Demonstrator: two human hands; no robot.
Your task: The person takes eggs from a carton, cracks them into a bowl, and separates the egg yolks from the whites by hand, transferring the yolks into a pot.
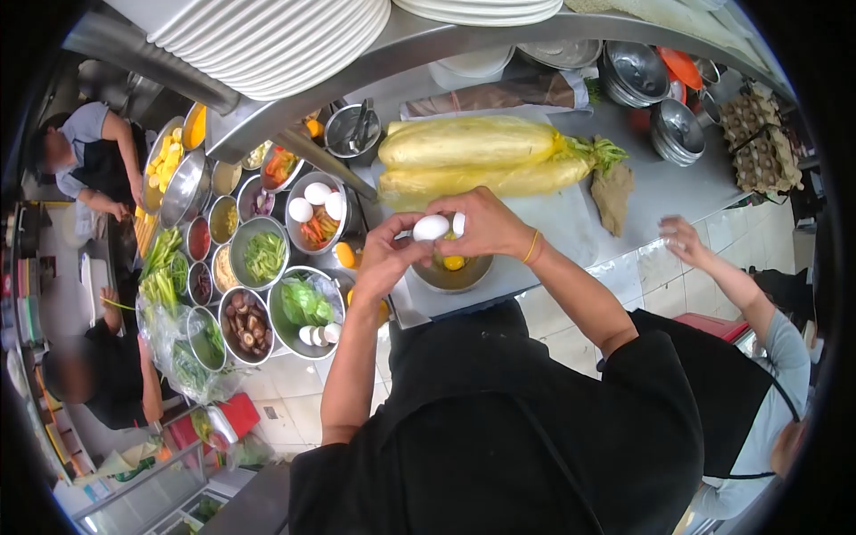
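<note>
Both hands are together just above a metal bowl (455,280) at the counter's near edge. My left hand (386,255) is closed on a white eggshell part (432,228), its thumb and fingers around the side. In the fingers of my right hand (492,223) is a smaller white eggshell piece (459,224), right beside the first. Below the shells shows a yellow egg yolk (455,263) in the bowl, with clear egg white around it. My fingers partly hide the bowl's far rim.
Yellow-wrapped napa cabbages (473,147) lie behind the bowl. Left stand a bowl with whole eggs and peppers (318,234), a bowl of mushrooms (246,326) and other vegetables. Stacked plates (267,45) sit on an overhead shelf. Egg trays (758,138) stand right. Co-workers are on both sides.
</note>
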